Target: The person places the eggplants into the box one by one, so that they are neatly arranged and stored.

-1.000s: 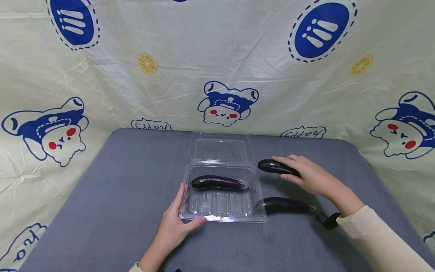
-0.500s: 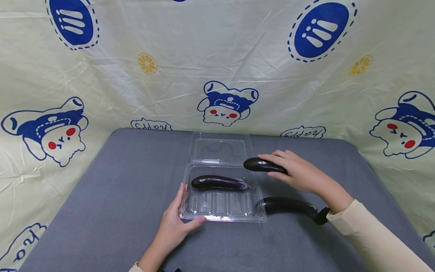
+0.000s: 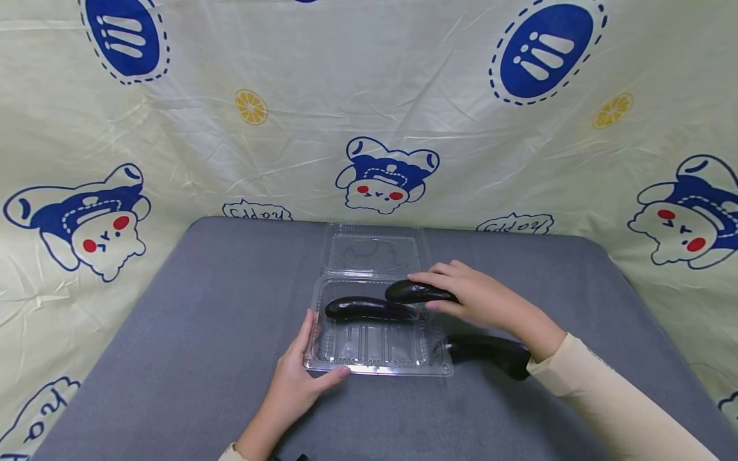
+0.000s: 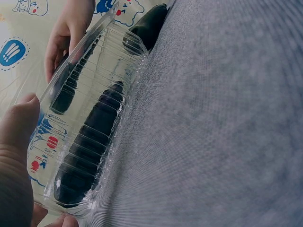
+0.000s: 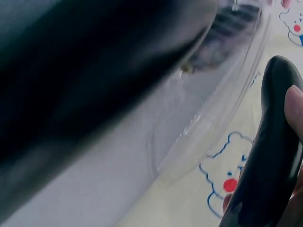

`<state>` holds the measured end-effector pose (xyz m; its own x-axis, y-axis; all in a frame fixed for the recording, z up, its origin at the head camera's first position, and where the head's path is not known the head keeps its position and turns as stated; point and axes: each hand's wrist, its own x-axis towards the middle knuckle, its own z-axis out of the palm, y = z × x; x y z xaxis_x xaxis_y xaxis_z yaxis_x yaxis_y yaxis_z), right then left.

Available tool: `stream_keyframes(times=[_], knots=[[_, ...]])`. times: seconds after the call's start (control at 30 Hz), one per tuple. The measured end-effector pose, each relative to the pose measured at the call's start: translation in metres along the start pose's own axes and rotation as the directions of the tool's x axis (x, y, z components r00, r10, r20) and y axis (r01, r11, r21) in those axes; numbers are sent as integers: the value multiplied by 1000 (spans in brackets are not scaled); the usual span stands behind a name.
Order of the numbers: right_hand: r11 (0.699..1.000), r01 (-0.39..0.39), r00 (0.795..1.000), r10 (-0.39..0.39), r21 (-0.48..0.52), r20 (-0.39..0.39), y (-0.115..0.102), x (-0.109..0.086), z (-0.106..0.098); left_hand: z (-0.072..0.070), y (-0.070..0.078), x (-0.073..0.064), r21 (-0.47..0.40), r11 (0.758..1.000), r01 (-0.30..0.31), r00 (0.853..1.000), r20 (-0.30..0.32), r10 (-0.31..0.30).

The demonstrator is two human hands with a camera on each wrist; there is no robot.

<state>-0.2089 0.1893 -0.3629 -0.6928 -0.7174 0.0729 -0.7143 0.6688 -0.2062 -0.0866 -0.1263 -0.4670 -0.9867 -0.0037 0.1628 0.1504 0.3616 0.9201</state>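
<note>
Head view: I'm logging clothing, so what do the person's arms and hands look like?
The right arm wears a plain cream long sleeve, ending near the wrist. Only a similar cream edge of the left sleeve shows. The left hand and right hand are gloveless, with no rings visible.

Through the head camera I get a grey worktop (image 3: 202, 358), fabric-like, with rounded far corners. On it sits a clear plastic container (image 3: 377, 370), open, its lid (image 3: 373, 253) folded out beyond the container's far edge. Just right of the container I see an eggplant (image 3: 475, 347) lying crosswise, one end right at the container's wall; whether they touch I can't tell.
</note>
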Motion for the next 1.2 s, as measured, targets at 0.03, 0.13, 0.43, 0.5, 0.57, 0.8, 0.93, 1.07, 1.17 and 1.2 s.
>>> stream_keyframes(times=[0.03, 0.13, 0.43, 0.5, 0.57, 0.8, 0.93, 1.07, 1.17, 1.2], knots=[[1000, 11, 1000, -11, -2, 2, -2, 2, 2, 0, 0, 0, 3, 1000, -1, 1000, -1, 1], [999, 45, 999, -45, -12, 6, -9, 8, 6, 0, -1, 0, 15, 1000, -1, 1000, -3, 1], [992, 120, 992, -118, -44, 53, -26, 24, 16, 0, 0, 1, 16, 1000, 16, 1000, 2, -16], [991, 124, 990, -121, -52, 69, -28, 27, 18, 0, 0, 1, 18, 1000, 7, 1000, 2, -7], [990, 125, 989, -120, -59, 82, -29, 29, 21, 1, 0, 1, 22, 1000, -2, 1000, 0, 2], [989, 127, 987, -119, -70, 111, -35, 34, 26, 0, 1, 0, 16, 1000, 23, 1000, 2, -23], [987, 140, 984, -130, -80, 125, -38, 37, 28, -1, 2, 0, 15, 1000, 27, 1000, 5, -27], [981, 161, 979, -146, -105, 141, -40, 40, 31, 0, 1, 0, 17, 1000, 17, 1000, 5, -17], [979, 166, 977, -148, -117, 153, -42, 43, 34, 0, 0, 1, 13, 1000, 16, 1000, 8, -17], [979, 167, 977, -148, -117, 155, -43, 43, 35, 0, 1, 1, 14, 1000, 18, 1000, 10, -18]])
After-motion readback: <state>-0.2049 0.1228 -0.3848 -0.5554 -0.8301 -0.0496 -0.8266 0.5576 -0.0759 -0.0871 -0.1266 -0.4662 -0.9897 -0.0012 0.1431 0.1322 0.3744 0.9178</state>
